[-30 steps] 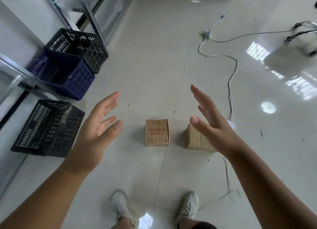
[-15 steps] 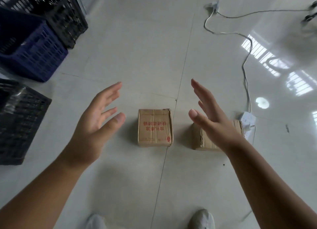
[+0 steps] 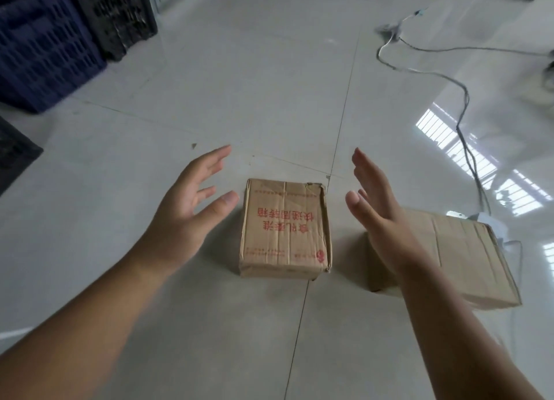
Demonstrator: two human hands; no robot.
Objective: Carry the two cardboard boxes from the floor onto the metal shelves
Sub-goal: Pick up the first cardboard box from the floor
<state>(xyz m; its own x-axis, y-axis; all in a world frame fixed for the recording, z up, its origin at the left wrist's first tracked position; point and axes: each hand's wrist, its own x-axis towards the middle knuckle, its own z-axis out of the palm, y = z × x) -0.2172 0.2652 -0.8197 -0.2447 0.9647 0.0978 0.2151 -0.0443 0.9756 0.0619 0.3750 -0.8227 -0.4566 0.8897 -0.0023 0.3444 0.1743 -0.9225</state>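
You have two cardboard boxes lying flat on the pale tiled floor, near each other with a gap between them. The left box (image 3: 284, 228) is brown, taped along its top, creased, with red printed characters facing you upside down. The right box (image 3: 461, 255) is plain brown with a taped seam, turned at a slight angle, its near-left part hidden.
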